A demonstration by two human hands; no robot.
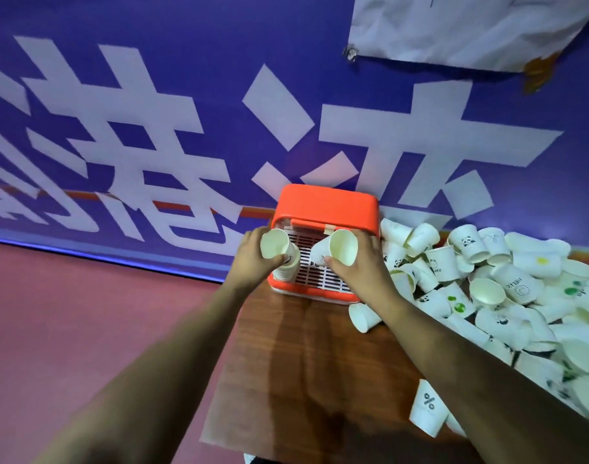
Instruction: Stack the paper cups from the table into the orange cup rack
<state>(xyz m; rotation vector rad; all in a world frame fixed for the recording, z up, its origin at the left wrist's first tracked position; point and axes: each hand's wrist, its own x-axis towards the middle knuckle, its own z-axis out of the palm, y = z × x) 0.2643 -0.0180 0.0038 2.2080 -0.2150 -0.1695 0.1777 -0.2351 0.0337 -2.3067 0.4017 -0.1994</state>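
A purple banner (152,128) with big white characters fills the wall beyond both hands, and a crumpled white sheet (453,28) hangs on it high up, to the right of the right hand. Dull red floor (68,313) spreads out to the left of the left hand. The brown wood-grain desk (303,363) lies under both forearms. A loose heap of white paper cups (520,296) covers the desk to the right of the right hand. Most lie on their sides, and some carry panda, green dot or other prints.

The orange cup rack (323,202) stands at the far edge of the desk directly under the two hands, with its white slotted tray (319,276) showing between them.

The left hand (252,259) grips one paper cup (274,242) over the rack's left side, fingers curled round its wall and its open mouth tilted toward the camera. Just below that cup there seems to be another cup (286,271) standing in the rack, though the hand partly hides it. The right hand (360,266) grips a second cup (341,246) over the rack's right side, also mouth toward the camera.

A single cup (363,316) lies on its side just beside the right wrist. A cup marked with a percent sign (427,410) lies near the right forearm, closer to the camera.
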